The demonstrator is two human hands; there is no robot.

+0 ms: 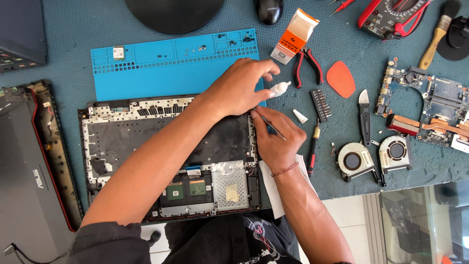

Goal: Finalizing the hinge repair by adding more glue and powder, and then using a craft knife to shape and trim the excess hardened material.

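far left of the opened laptop base [146, 146] lies the dark laptop lid [29, 161], flat on the tabletop [73, 63]. the laptop base itself sits face-down and stripped, long axis running left to right, with the blue silicone repair mat [166, 68] touching its far edge.

now the left hand [239, 88], crossing over the laptop base toward its far right corner, fingers closed on a small white glue tube [279, 89]; the tube lies roughly level, nozzle pointing right, away from the base. just nearer the body, the right hand [278, 139] is pinched around thin metal tweezers [271, 127], which slant up and left so the tip meets the right rim of the laptop base, just under the left hand. so both hands are close together at that one corner, the right hand nearer the rim, the tube just beyond it.

right of the laptop base: a white cap [300, 116], red-handled pliers [308, 66], a bit strip [321, 103], an orange pick [340, 78], two cooling fans [373, 156] and the motherboard [425, 105] well apart at the edge.
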